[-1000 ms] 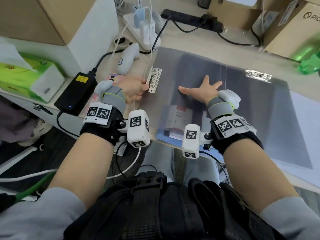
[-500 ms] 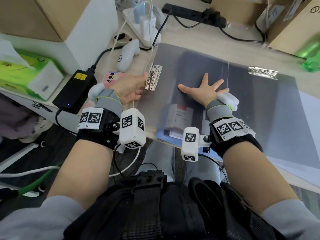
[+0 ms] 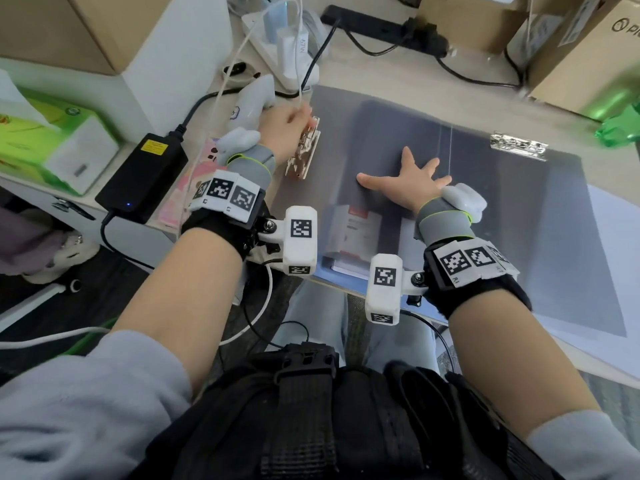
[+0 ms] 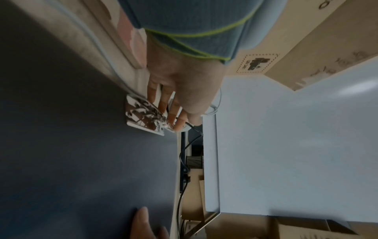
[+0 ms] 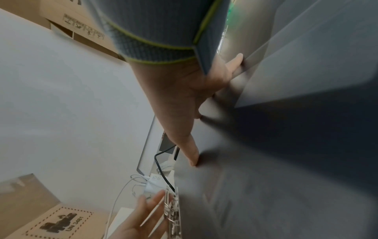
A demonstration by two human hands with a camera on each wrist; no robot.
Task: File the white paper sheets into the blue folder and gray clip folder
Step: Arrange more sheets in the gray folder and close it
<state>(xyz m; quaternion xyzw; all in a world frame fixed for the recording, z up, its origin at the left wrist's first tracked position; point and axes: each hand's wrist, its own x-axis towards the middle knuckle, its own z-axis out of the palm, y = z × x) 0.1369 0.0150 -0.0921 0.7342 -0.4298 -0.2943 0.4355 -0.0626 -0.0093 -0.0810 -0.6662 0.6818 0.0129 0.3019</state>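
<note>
The gray clip folder [image 3: 519, 220] lies opened flat on the desk, translucent, with a metal clip [image 3: 303, 147] at its left edge and a second clip [image 3: 518, 150] at its far right. My left hand [image 3: 287, 128] is at the left clip, its straight fingers [image 4: 163, 103] touching the metal. The right hand [image 3: 412, 181] presses flat on the folder's middle with fingers spread. Under the folder's near edge a blue folder [image 3: 346, 275] shows through. White paper sheets [image 3: 616, 237] lie at the right under the gray cover.
Left of the folder are a black power adapter [image 3: 143, 171], a white handheld device [image 3: 254, 98] and a green tissue box [image 3: 52, 140]. Behind it sit a charger strip [image 3: 291, 36], a black power strip [image 3: 374, 24], cables and cardboard boxes [image 3: 571, 39]. A green bottle [image 3: 620, 126] is far right.
My left hand has slid up along the left clip toward its far end, and its fingers have straightened. The right hand stays flat on the folder.
</note>
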